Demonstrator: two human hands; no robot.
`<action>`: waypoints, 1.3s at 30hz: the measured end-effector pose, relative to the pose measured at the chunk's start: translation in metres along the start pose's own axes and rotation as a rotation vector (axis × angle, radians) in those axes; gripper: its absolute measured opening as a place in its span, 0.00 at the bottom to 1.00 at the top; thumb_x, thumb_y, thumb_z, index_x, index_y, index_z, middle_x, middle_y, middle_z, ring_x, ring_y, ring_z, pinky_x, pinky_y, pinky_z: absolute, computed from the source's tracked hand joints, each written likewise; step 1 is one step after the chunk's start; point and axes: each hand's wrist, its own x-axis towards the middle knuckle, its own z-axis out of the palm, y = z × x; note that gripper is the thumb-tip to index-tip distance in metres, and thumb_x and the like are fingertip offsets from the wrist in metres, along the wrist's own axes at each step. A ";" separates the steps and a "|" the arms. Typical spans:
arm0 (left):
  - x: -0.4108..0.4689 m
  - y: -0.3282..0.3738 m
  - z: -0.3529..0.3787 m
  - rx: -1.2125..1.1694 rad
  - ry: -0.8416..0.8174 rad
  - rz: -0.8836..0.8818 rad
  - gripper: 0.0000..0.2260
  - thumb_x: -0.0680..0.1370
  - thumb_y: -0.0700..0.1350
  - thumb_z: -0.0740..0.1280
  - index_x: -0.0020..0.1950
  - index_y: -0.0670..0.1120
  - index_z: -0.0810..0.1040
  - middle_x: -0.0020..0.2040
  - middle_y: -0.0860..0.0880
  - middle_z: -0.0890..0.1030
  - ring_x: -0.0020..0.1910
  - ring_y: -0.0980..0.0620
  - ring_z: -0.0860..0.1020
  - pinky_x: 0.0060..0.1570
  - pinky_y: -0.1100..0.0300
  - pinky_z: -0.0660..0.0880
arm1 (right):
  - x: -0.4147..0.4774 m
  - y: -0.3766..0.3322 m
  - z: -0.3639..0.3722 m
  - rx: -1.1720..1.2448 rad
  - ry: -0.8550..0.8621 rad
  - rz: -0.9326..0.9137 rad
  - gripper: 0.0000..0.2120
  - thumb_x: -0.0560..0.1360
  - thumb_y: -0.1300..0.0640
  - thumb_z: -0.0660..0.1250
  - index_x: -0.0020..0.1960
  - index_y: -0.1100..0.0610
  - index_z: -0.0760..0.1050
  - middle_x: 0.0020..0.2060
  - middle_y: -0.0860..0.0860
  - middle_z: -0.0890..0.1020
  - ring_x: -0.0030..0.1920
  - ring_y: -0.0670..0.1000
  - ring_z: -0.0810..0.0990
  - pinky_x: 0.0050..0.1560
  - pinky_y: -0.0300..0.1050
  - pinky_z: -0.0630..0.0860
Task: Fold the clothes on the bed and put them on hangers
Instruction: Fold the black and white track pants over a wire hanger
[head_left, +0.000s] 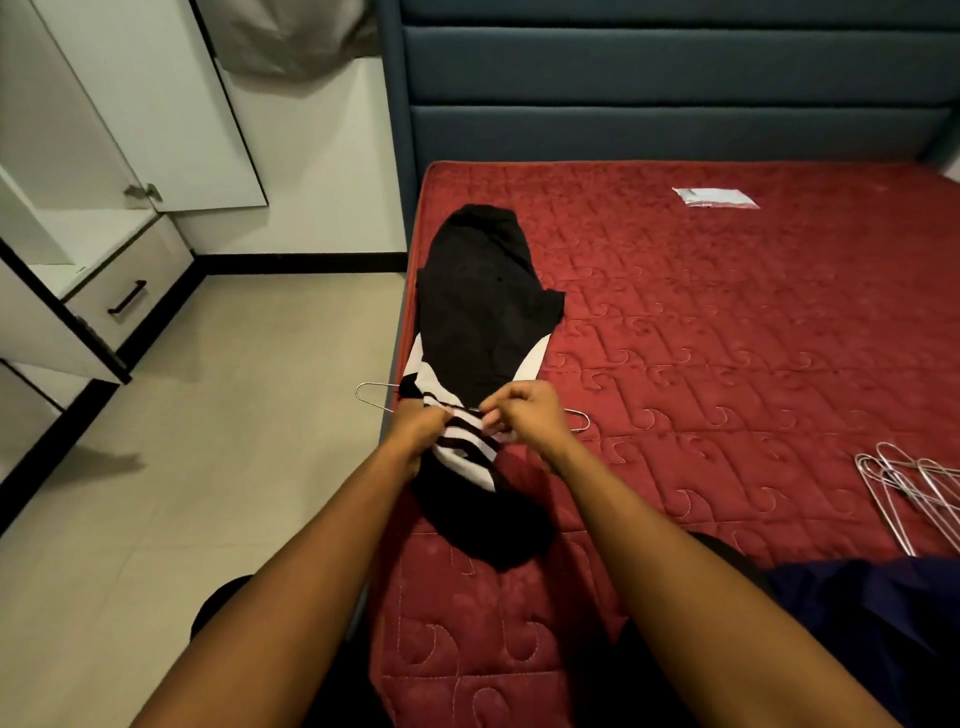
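Observation:
A black garment with white stripes (480, 317) lies lengthwise along the left edge of the red mattress (727, 338). A metal wire hanger (371, 387) lies across it, its ends sticking out on both sides. My left hand (418, 423) grips the striped part of the garment. My right hand (524, 413) pinches the same striped fabric where the hanger crosses it. Both hands sit close together over the garment's middle.
Several spare wire hangers (914, 488) lie at the mattress's right edge. A dark blue cloth (878, 618) is bunched at the lower right. A small plastic packet (714, 197) lies near the padded headboard (675, 83). An open white wardrobe with a drawer (124, 291) stands left across tiled floor.

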 end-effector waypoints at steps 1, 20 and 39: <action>0.000 0.005 -0.004 -0.074 -0.070 -0.028 0.07 0.78 0.38 0.65 0.53 0.43 0.82 0.51 0.41 0.85 0.47 0.44 0.84 0.53 0.49 0.81 | 0.007 0.007 -0.005 -0.104 0.179 -0.007 0.09 0.72 0.64 0.64 0.40 0.58 0.83 0.35 0.55 0.86 0.37 0.54 0.85 0.41 0.48 0.79; 0.010 0.031 -0.029 -0.013 0.068 -0.063 0.17 0.78 0.52 0.73 0.56 0.39 0.80 0.51 0.44 0.84 0.48 0.44 0.83 0.56 0.50 0.80 | 0.001 0.008 -0.008 0.776 -0.273 0.222 0.09 0.78 0.63 0.58 0.53 0.57 0.76 0.39 0.51 0.83 0.36 0.50 0.82 0.51 0.55 0.80; -0.014 0.068 -0.042 -0.331 -0.419 0.059 0.26 0.68 0.22 0.51 0.56 0.40 0.79 0.46 0.40 0.83 0.43 0.43 0.83 0.39 0.58 0.81 | 0.000 -0.001 -0.014 0.586 -0.299 -0.042 0.16 0.74 0.69 0.65 0.61 0.64 0.78 0.51 0.61 0.81 0.47 0.55 0.82 0.48 0.49 0.80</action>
